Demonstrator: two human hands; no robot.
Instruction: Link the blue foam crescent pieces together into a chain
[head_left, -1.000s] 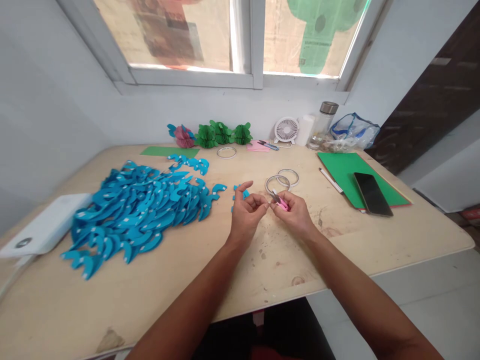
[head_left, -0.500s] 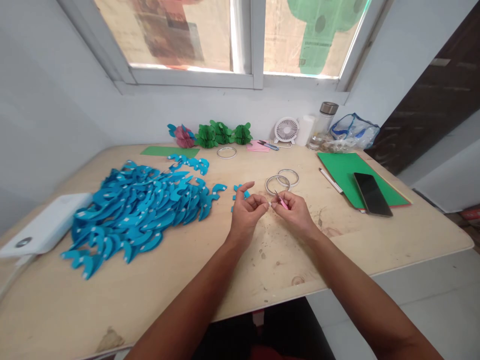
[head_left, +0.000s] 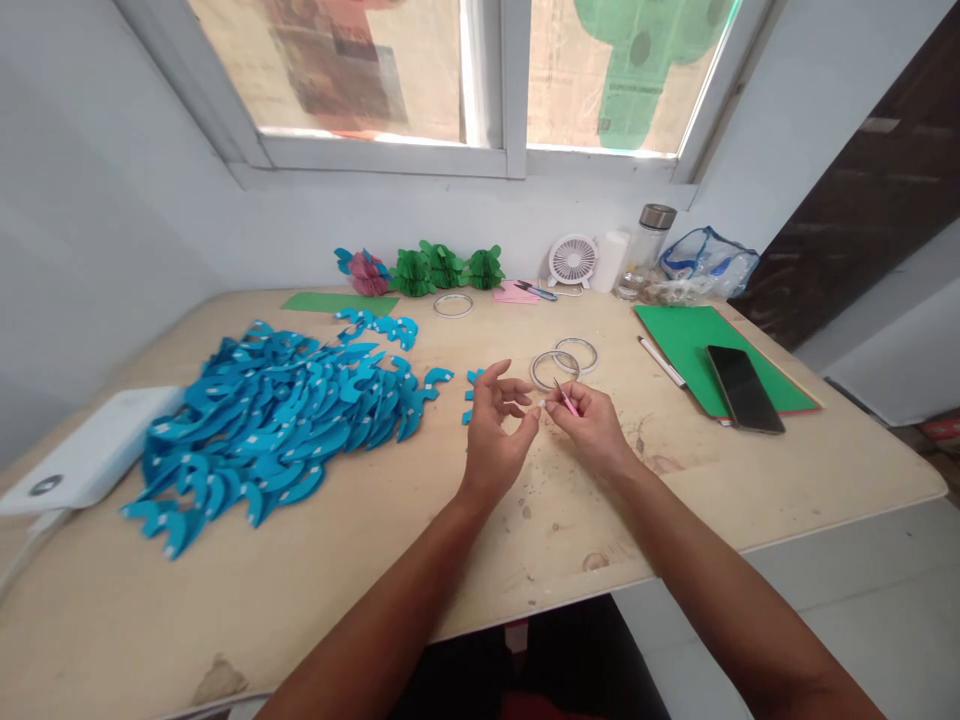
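Pink-handled tool [head_left: 571,405] juts forward from the right-hand grip [head_left: 592,424].

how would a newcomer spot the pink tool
On the wooden table, find the two overlapping rings. Just nearer the person, the right hand holds the tool. Slim, pink and dark-tipped, it stands out from those pale, round rings.

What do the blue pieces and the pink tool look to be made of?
Blue pieces: matte, probably paper, foam or felt; flat colour, no shine. Pink tool: likely plastic, by its even bright colour; slim dark tip perhaps metal, finish unclear.
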